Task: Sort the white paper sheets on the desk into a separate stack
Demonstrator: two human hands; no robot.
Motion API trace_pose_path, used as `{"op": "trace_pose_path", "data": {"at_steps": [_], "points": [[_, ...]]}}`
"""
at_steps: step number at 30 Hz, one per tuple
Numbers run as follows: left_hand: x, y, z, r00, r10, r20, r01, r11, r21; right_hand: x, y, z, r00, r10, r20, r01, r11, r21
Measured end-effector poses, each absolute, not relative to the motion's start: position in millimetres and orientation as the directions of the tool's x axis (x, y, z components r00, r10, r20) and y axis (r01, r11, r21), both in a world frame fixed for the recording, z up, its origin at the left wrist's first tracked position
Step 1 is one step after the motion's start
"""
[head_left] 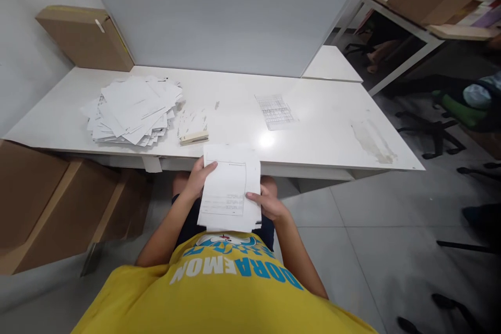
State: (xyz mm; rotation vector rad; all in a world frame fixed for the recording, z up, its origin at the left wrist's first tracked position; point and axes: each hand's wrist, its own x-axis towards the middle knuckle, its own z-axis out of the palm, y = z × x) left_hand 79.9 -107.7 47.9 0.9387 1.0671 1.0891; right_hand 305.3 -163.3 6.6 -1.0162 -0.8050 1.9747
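Note:
I hold a small stack of printed white sheets (230, 188) over my lap, just below the front edge of the white table (332, 135). My left hand (199, 177) grips the sheets' left edge, thumb on top. My right hand (268, 203) grips the lower right edge, fingers closed round it. On the table straight ahead lies a cream stapler (193, 138). A messy pile of white papers (131, 109) sits to its left. A single printed sheet (276, 111) lies flat further right.
A brown cardboard box (86, 36) stands at the table's back left corner against the wall. More cardboard boxes (50, 198) sit under the table on the left. A white partition (219, 10) backs the table. Office chair bases (430, 130) stand on the tiled floor at right.

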Motion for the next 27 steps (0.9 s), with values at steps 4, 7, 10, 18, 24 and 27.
{"op": "trace_pose_path", "data": {"at_steps": [4,7,10,18,24,27], "points": [[76,-54,60,0.109,0.992,-0.071,-0.12,0.084,0.989,305,-147,0,-0.155,0.923,-0.353,-0.389,-0.385,-0.837],[54,-15,62,-0.1,0.977,0.189,0.169,-0.17,0.971,286,-114,-8,0.154,0.952,-0.266,-0.483,-0.162,-0.861],[29,6,52,-0.051,0.905,0.422,0.554,-0.326,0.766,260,-76,-13,0.333,0.927,-0.175,-0.529,0.03,-0.848],[18,3,26,0.236,0.926,0.293,0.895,-0.325,0.305,210,-52,-17,0.368,0.923,-0.116,-0.41,0.049,-0.911],[17,4,27,0.221,0.927,0.302,0.921,-0.3,0.248,212,-67,-12,0.415,0.896,-0.157,-0.4,0.025,-0.916],[16,6,27,0.259,0.921,0.29,0.928,-0.32,0.188,213,-66,-11,0.396,0.906,-0.151,-0.408,0.027,-0.912]]}}
